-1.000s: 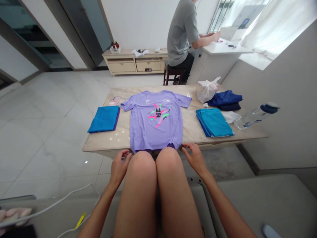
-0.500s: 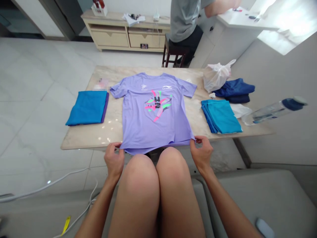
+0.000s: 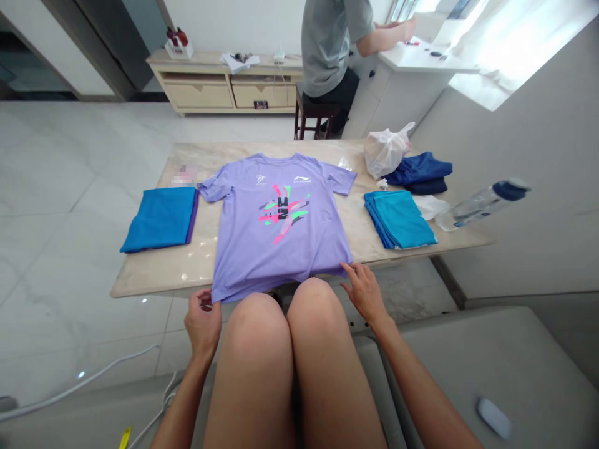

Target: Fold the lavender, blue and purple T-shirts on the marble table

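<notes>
A lavender T-shirt (image 3: 243, 243) lies spread flat, print up, on the marble-topped table (image 3: 159, 274), its collar at the far side and its hem hanging over the near edge. My left hand (image 3: 204, 318) pinches the hem's left corner. At the right corner, my right hand (image 3: 362, 287) has its fingers apart, the fingertips touching the edge of the cloth. Left of the shirt is a folded blue garment (image 3: 161, 218) with purple showing under it. A folded teal-blue garment stack (image 3: 400, 218) sits to its right.
A white plastic bag (image 3: 386, 153), dark blue clothing (image 3: 418, 171) and a clear water bottle (image 3: 482, 204) stand at the table's right. My knees (image 3: 311, 305) are against the near edge. Beyond, a person (image 3: 327, 50) sits on a stool by a white counter (image 3: 421, 59).
My right hand's pinch on the hem has loosened and its fingers have spread. The left corner has come down a little with my left hand. The camera view has shifted.
</notes>
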`<state>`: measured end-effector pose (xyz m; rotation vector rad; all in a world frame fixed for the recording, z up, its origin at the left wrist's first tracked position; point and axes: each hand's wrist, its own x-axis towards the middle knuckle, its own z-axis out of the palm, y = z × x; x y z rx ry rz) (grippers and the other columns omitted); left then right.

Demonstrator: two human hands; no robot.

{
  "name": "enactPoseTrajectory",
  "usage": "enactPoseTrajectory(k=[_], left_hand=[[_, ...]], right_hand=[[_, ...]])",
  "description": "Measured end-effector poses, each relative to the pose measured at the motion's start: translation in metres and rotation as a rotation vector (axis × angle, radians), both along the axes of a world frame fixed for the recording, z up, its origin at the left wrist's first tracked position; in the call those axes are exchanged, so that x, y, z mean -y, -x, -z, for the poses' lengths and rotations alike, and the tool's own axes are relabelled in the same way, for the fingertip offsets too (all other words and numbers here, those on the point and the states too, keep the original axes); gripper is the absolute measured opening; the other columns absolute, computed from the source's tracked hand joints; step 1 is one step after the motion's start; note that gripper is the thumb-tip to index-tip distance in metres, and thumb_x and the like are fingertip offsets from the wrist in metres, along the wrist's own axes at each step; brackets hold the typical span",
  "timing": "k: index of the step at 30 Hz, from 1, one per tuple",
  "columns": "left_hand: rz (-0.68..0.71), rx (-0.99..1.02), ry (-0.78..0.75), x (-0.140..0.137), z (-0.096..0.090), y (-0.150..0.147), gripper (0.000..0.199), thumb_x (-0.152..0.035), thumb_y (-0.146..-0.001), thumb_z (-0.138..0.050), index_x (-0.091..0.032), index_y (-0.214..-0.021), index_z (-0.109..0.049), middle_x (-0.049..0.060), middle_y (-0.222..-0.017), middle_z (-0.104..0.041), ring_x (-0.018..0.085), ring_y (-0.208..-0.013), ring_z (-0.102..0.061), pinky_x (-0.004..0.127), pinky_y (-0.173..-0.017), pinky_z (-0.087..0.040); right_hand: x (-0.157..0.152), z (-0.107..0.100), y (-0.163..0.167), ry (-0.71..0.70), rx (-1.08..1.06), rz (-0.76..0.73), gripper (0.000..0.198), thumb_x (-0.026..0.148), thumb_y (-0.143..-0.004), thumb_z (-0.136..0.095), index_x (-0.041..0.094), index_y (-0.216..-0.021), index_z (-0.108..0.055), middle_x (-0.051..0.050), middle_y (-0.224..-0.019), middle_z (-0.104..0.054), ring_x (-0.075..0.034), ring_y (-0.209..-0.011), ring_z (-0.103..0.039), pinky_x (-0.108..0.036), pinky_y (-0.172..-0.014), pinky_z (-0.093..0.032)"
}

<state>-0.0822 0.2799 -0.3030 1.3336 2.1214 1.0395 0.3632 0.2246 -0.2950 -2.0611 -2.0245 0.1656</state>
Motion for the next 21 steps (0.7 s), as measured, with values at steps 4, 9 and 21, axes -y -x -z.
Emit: enactPoseTrajectory(k=[4,9,21], left_hand=[[0.03,0.028,-0.054,-0.003,0.0,-0.003,0.034,-0.049,-0.083,-0.067,-0.023,-0.105,-0.067,0.004,-0.092,-0.074,0.022,-0.084,-0.07,0.035,-0.079,-0.058],[-0.017,-0.021,-0.151,0.0,-0.009,-0.003,0.032,-0.05,-0.086,-0.065,-0.023,-0.104,-0.067,0.004,-0.096,-0.072,0.022,-0.088,-0.068,0.039,-0.088,-0.059],[-0.021,0.192,-0.219,-0.007,-0.018,-0.005,0.035,-0.042,-0.082,-0.069,-0.021,-0.109,-0.061,0.004,-0.095,-0.071,0.021,-0.087,-0.072,0.032,-0.076,-0.057]], right_hand=[[-0.007,0.011,-0.004,-0.048,0.058,0.069,0.037,0.025,-0.107,-0.059,0.022,-0.143,-0.071,-0.018,-0.136,-0.068,-0.035,-0.123,-0.058,-0.049,-0.112,-0.048],[-0.015,0.009,-0.004,-0.039,0.028,0.049,0.032,0.031,-0.115,-0.049,0.024,-0.115,-0.08,-0.015,-0.122,-0.075,-0.031,-0.116,-0.061,-0.045,-0.108,-0.045],[0.021,0.02,0.01,-0.336,-0.093,0.1,0.026,0.034,-0.117,-0.053,0.022,-0.108,-0.074,-0.011,-0.107,-0.073,-0.027,-0.102,-0.061,-0.039,-0.096,-0.048]])
